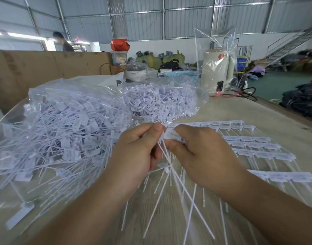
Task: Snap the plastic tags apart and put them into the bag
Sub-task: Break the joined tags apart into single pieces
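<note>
My left hand (135, 152) and my right hand (203, 156) meet at the middle of the table, both pinching a small bunch of white plastic tags (171, 135). The tags' thin tails fan down toward me between my wrists. A clear plastic bag (66, 124) full of loose separated tags lies to the left, its mouth near my left hand. Strips of joined tags (254, 147) lie in rows on the table to the right of my right hand.
A second clear bag of tags (162, 99) lies behind the hands. Farther back stand a blue basket (181, 74), a pot (135, 71) and a white appliance (217, 71) under an upright clear bag. A cardboard wall (45, 68) borders the left; a person stands far behind it.
</note>
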`<state>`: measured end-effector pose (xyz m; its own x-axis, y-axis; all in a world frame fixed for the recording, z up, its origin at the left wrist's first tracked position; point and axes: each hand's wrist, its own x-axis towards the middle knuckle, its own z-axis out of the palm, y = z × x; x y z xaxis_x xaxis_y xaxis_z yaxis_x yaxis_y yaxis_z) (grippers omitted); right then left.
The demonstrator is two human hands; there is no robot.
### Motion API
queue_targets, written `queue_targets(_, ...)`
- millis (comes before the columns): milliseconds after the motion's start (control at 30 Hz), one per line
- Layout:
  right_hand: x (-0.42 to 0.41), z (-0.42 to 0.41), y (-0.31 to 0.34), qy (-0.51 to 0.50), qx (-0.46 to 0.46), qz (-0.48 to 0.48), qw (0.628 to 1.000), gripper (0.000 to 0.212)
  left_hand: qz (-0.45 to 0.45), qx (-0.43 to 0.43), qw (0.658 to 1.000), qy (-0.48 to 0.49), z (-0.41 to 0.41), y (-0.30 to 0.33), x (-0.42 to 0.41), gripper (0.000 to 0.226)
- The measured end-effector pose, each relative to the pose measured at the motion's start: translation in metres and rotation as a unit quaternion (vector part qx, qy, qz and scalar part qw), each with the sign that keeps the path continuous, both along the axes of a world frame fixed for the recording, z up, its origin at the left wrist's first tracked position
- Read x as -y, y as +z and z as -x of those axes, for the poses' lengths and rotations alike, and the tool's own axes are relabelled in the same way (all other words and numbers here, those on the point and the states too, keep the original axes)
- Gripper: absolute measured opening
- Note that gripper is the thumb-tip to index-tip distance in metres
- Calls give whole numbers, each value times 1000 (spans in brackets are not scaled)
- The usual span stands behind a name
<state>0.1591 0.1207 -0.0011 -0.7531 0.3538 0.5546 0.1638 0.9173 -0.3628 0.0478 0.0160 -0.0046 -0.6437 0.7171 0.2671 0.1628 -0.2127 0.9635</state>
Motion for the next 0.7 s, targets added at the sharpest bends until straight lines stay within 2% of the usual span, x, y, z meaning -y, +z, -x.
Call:
queue_targets(133,-1,0,1,-4,-17,3,1000,39,-11,1,1000,18,-6,2,0,25)
queue_targets(267,3,2,0,-14,-40,-2,999,36,-29,12,999,24,-10,1,-1,24)
queue_targets(400,-9,0,3,-49,-125,68,989,45,-74,117,990,32,1,3,2,28)
queue_targets(467,-21,-3,7,-50,-145,101,983,48,-66,156,985,39,13,7,6,33)
queue_targets(533,-24,-6,8,-9,-102,96,990,44,-32,141,989,23,19,7,6,30)
queue_targets(667,-12,-6,4,64,57,1,996,16,48,22,997,-49,10,0,3,23)
queue_targets(700,-11,-6,3,66,72,-9,995,24,58,2,997,-54,8,0,3,23)
